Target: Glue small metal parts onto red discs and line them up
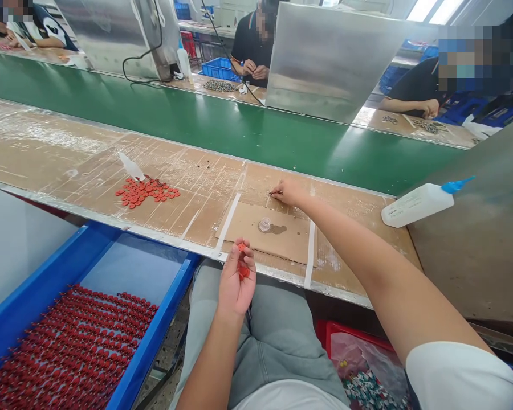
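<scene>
My left hand [237,282] is raised palm up above my lap, at the bench's front edge. Its fingers curl around small red discs [243,272], one of them pinched at the fingertips. Stretched forward over the bench, my right hand [287,192] has its thumb and finger pinched together near the surface. A tiny dark bit shows at its fingertips, too small to name. Between the hands lies a cardboard sheet [277,249] bearing a small clear cup [264,225] beside a wet stain. To the left, several red discs [137,193] are spread in a loose pile.
A white nozzle piece [131,166] touches the disc pile. At right, a white bottle with a blue tip [419,205] leans by a metal panel. A blue tray [182,276] of red pieces stands lower left. Beyond the green belt [222,125], other people sit working.
</scene>
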A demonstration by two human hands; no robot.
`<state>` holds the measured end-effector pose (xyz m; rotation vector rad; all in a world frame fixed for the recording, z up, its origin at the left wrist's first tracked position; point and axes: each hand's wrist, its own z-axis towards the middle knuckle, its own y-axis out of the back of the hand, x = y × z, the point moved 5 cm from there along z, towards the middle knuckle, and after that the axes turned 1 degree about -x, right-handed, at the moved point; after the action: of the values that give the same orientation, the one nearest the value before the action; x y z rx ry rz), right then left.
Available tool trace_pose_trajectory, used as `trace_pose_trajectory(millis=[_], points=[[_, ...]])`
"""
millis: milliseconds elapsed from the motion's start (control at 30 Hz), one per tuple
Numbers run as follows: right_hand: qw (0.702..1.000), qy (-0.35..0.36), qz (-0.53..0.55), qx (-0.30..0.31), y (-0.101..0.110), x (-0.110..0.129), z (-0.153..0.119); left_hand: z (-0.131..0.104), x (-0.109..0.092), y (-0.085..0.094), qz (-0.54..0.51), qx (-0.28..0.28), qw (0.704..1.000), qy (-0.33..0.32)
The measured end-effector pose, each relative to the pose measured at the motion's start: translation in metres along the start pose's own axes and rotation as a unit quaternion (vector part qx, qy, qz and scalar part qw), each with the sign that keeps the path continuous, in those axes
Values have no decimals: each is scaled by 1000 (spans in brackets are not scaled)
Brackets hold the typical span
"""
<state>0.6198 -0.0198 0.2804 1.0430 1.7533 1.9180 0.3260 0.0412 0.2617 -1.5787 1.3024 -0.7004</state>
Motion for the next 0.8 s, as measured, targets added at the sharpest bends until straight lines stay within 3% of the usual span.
trace_pose_trajectory(millis=[133, 333, 600, 700, 800], points=[[999, 8, 11, -48, 2, 3, -8, 3, -4, -6, 3, 5, 1000, -5], [974, -12, 181, -136, 13, 2, -37, 11, -13, -20, 23, 23, 999, -20], [985, 120, 97, -76, 20, -1, -92, 37, -26, -51, 52, 51, 995, -68], [988, 94, 96, -77, 21, -6, -101, 42, -28, -48, 59, 55, 993, -87], [994, 60, 74, -52, 20, -7, -104, 43, -26, -34, 74, 48, 992, -93]])
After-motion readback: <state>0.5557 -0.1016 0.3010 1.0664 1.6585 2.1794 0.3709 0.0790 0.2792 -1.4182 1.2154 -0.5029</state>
